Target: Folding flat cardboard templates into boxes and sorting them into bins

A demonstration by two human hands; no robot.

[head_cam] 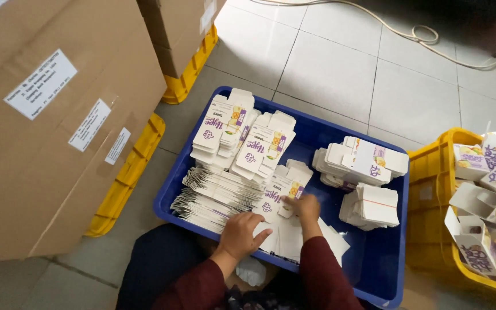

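A blue plastic crate [340, 135] on the floor holds several stacks of flat, unfolded white cartons with purple and yellow print [245, 143]. My left hand [241, 232] rests fingers-down on a pile of flat cartons at the crate's near edge. My right hand [304, 208] sits just beside it, fingers curled on the top flat carton [279, 195] of the same pile. Both sleeves are dark red. Whether either hand has lifted a carton is unclear.
Large brown cardboard boxes [47, 115] on yellow pallets [127, 172] stand at the left. A yellow crate [431, 189] at the right holds several folded-up cartons [477, 229]. A pale cable [420, 34] crosses the grey tiled floor at the back.
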